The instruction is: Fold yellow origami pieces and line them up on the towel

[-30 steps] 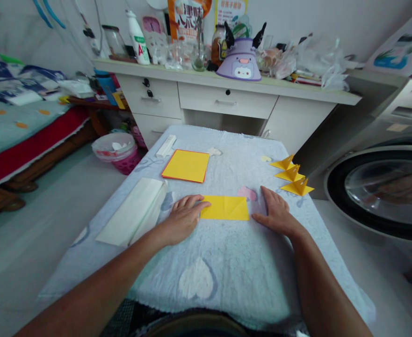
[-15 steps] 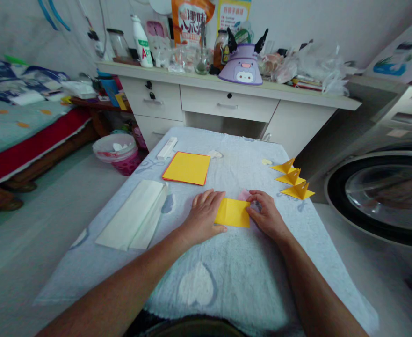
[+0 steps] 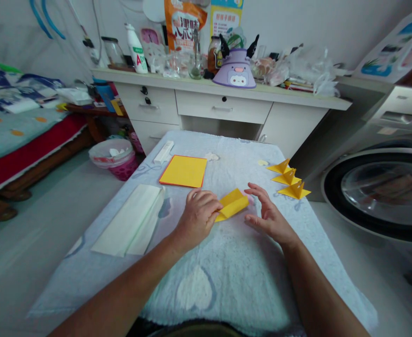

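A creased sheet of yellow origami paper (image 3: pixel 234 204) is pinched at its left end by my left hand (image 3: pixel 199 213), its free end tilted up to the right. Just right of it, my right hand (image 3: pixel 267 216) is off the paper, thumb and fingers spread apart with nothing between them. Beyond my left hand lies a stack of square paper (image 3: pixel 184 171), yellow on top with an orange-red edge below. Three folded yellow paper pieces (image 3: pixel 286 179) with raised points stand in a row near the table's right edge.
A folded whitish cloth or paper (image 3: pixel 130 220) lies on the left of the cloth-covered table (image 3: pixel 227 276), with a narrow white box (image 3: pixel 164 152) behind it. A cabinet (image 3: pixel 223 102) stands behind, a washing machine (image 3: pixel 384 150) right, and a pink bin (image 3: pixel 116 161) left.
My right hand has let go of the yellow paper and opened. My left hand now pinches the paper's left end, and the paper has turned and tilted. The view has shifted slightly.
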`<state>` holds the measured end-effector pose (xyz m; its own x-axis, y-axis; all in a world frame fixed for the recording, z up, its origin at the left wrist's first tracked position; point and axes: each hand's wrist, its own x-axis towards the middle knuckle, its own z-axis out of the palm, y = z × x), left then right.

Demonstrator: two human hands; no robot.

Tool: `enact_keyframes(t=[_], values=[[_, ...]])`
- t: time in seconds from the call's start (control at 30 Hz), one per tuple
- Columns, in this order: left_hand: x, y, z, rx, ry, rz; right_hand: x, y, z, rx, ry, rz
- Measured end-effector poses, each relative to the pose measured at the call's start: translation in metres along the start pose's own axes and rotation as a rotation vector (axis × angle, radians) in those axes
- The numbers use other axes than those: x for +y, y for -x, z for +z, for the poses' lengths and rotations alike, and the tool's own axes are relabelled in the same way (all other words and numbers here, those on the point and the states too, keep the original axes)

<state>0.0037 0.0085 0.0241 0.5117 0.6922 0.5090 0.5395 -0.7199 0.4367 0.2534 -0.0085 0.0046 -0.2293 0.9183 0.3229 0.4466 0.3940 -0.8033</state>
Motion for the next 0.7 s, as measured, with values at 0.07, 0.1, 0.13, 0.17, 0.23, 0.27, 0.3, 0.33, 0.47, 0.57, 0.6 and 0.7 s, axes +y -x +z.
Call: enact_keyframes(t=[0.07, 0.1, 0.13, 0.17, 0.23, 0.27, 0.3, 0.33, 0.47, 0.57, 0.6, 0.7], values=[[0.001, -0.003, -0.005, 0.024, -0.016, 0.029, 0.001, 0.000, 0.000, 0.039, 0.138, -0.026], [0.002, -0.004, -0.007, 0.037, -0.025, 0.047, 0.001, 0.000, 0.001, 0.071, 0.198, -0.040], [0.002, -0.005, -0.008, 0.054, -0.033, 0.066, 0.001, 0.000, 0.002, 0.113, 0.255, -0.057], [0.002, -0.006, -0.009, 0.072, -0.041, 0.086, 0.001, 0.000, 0.004, 0.158, 0.310, -0.077], [0.002, -0.008, -0.011, 0.113, -0.050, 0.131, 0.001, 0.000, 0.006, 0.248, 0.409, -0.123], [0.003, -0.009, -0.012, 0.131, -0.051, 0.150, 0.000, 0.000, 0.007, 0.288, 0.451, -0.147], [0.003, -0.010, -0.014, 0.148, -0.050, 0.165, 0.000, 0.000, 0.008, 0.323, 0.485, -0.172], [0.004, -0.011, -0.015, 0.165, -0.049, 0.180, -0.001, -0.001, 0.009, 0.360, 0.504, -0.194], [0.006, -0.015, -0.023, 0.237, -0.041, 0.235, -0.007, -0.002, 0.008, 0.511, 0.467, -0.255], [0.004, -0.017, -0.023, 0.259, -0.036, 0.233, -0.012, -0.001, 0.006, 0.500, 0.473, -0.296], [0.002, -0.018, -0.021, 0.261, -0.038, 0.221, -0.014, -0.001, 0.005, 0.482, 0.485, -0.306], [-0.008, -0.020, -0.013, 0.277, -0.077, 0.182, -0.016, 0.002, 0.004, 0.467, 0.512, -0.319]])
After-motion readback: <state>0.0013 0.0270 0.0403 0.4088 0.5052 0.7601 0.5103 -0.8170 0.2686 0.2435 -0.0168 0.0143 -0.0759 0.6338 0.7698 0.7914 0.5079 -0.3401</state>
